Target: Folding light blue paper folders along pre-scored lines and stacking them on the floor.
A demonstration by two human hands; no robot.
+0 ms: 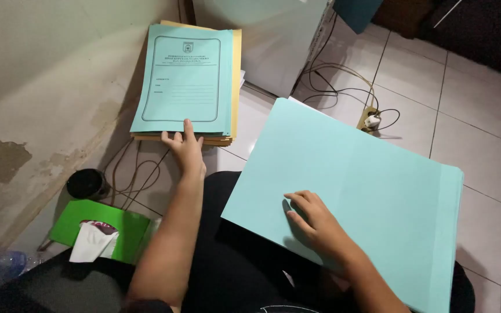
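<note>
Head view, left hand: the left hand [185, 152] reaches forward to the stack of folders [185, 84] on the floor; fingers spread and released, the fingertips [188, 124] touching the lower edge of the top light-blue printed cover, gripping nothing.
Head view, right hand: the right hand [315, 220] lies flat, fingers loosely curled, pressing on the open blue folder [372, 191] that rests across the lap; it clasps nothing, only holds the sheet down.
Stack: blue covers on top, yellow ones beneath, squared against the wall [42, 87], just beside a white appliance [273, 40].
Open folder: spread wide and blank, one corner toward the stack, the far edge over the tiled floor [482, 116].
Step in hand: judging by the pose, the person is steadying the open folder while the other hand meets the top cover of the stack.
Next move calls for: a light pinch or slide at that lower edge so only one cover comes away, without dragging the pile.
Around: a green tissue box [97, 229] near the left elbow, a dark round cup [86, 183] behind it, cables [343, 87] running to a power plug [371, 120] well apart from both hands.
</note>
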